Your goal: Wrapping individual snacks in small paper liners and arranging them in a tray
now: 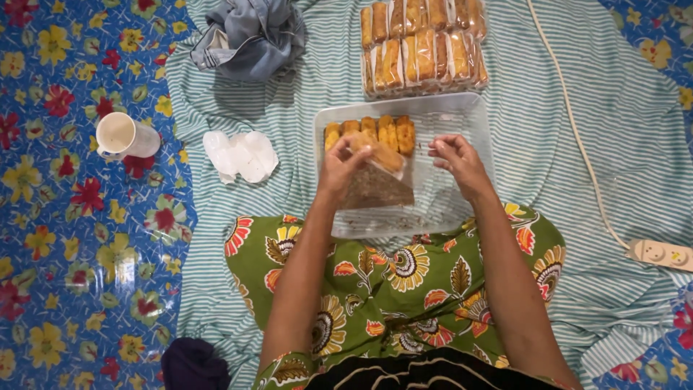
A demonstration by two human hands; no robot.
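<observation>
My left hand (341, 165) holds a golden fried roll (380, 153) and a clear plastic wrapper (377, 186) over a clear plastic tray (462, 115). My right hand (456, 160) pinches the wrapper's other edge, fingers bent. A row of several unwrapped golden rolls (369, 133) lies along the tray's far left side. Brown crumbs show through the wrapper and on the tray bottom. Beyond the tray sits a stack of wrapped rolls (422, 45) in clear plastic.
A white mug (124, 136) stands on the blue flowered mat at the left. A crumpled white plastic piece (240, 154) and a grey cloth bundle (250, 35) lie on the striped cloth. A white cord (570, 115) runs to a power strip (663, 254) at the right.
</observation>
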